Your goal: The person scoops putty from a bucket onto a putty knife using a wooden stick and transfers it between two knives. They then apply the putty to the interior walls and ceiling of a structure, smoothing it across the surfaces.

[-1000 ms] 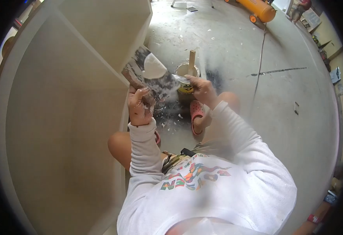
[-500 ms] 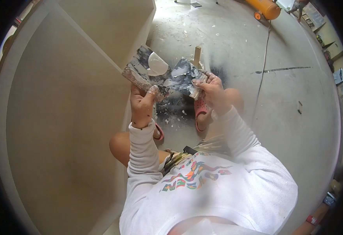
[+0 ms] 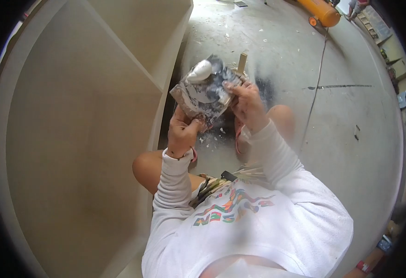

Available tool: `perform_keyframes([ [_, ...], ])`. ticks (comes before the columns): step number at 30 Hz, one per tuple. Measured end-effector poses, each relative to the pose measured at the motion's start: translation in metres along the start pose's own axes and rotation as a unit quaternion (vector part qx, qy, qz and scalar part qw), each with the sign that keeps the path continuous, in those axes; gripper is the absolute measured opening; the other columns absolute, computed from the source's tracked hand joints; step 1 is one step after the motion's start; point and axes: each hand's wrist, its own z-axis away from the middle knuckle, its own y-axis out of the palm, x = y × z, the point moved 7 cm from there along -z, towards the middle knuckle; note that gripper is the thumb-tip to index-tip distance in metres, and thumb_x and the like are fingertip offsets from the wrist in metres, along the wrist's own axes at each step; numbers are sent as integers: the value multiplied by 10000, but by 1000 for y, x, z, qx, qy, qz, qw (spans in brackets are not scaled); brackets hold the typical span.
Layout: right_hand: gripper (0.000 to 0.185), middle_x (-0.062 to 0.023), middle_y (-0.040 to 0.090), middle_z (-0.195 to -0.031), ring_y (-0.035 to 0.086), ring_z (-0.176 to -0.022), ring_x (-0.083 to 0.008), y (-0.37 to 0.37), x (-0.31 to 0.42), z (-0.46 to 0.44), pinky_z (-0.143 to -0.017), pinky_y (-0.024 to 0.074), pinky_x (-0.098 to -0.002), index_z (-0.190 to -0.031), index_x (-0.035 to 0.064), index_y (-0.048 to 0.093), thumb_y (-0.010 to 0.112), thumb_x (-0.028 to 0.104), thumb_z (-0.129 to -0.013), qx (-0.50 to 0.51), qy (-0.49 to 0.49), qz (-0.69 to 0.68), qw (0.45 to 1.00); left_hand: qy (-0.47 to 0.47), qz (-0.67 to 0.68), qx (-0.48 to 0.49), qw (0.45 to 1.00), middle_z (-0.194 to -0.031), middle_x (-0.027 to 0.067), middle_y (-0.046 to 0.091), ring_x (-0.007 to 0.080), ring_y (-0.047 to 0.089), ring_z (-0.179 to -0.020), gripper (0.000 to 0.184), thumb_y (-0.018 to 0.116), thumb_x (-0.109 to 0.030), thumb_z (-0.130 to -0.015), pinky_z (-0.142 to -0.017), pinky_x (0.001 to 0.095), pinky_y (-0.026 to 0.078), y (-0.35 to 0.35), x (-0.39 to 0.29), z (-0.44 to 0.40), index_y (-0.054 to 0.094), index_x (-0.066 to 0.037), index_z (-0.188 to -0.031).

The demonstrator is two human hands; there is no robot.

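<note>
Grey floor (image 3: 342,116), flecked with white bits, spreads beneath the smeared blades (image 3: 191,98), which overlap near the middle, white paste (image 3: 199,72) heaped toward their far left; the left hand (image 3: 182,135) clamps their near edge, the right hand (image 3: 248,104) pinches their right side. Too steep a tilt or a hard scrape could drop the paste; a wide swing could knock the stick (image 3: 242,62) just beyond, or smear the pale panel (image 3: 73,116) at left.
</note>
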Motion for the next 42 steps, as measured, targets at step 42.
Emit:
perform_keyframes([
  [42, 590, -180, 551, -1198, 520, -1137, -291, 161, -38, 56, -948, 404, -313, -1188, 7, 540, 490, -148, -621, 486, -265, 373, 745, 204, 79, -382, 898, -1088, 95, 522, 185, 574, -928, 436, 478, 47, -747, -763, 294, 502, -47, -117, 129, 395, -49, -1165],
])
